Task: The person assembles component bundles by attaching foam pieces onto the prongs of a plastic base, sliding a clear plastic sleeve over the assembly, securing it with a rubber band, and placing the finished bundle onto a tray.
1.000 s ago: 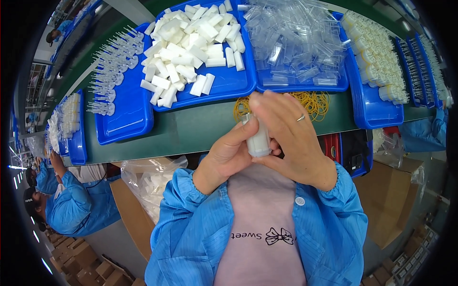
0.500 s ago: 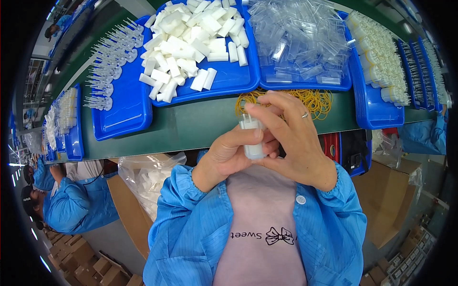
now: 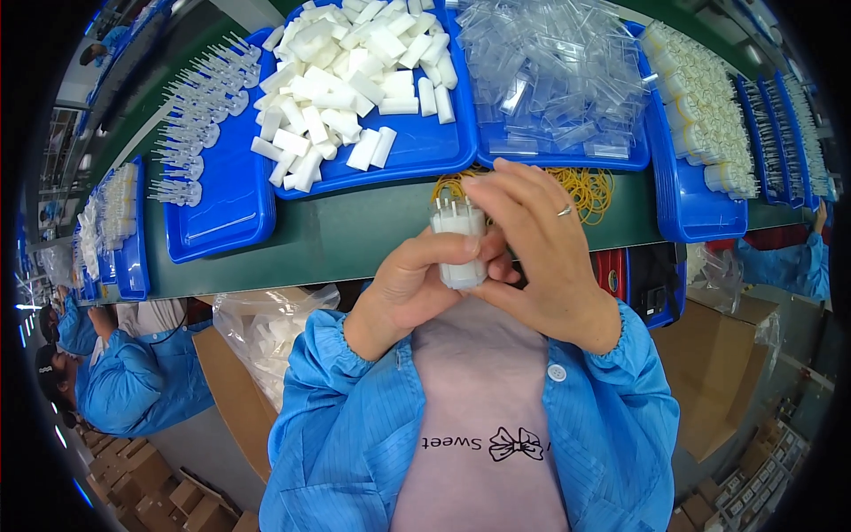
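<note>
My left hand is closed round a small upright assembly of white blocks and clear plastic, with thin white prongs standing up from its top. The thumb lies across its front and the fingertips show at its right side. My right hand, wearing a ring, curves round the right of it with fingers and thumb apart. Its thumb reaches the assembly's lower right edge, and its forefinger is raised beside the prongs. Just beyond lie loose yellow rubber bands on the green table.
Blue trays line the table: clear pronged discs at left, white blocks, clear plastic pieces, and banded white assemblies at right. Cardboard boxes and a clear bag stand below. Co-workers in blue sit at left and far right.
The assembly has turned slightly in my left hand, showing more of its white front and prongs. My right forefinger has lifted off the prongs. The whole view has shifted a little.
</note>
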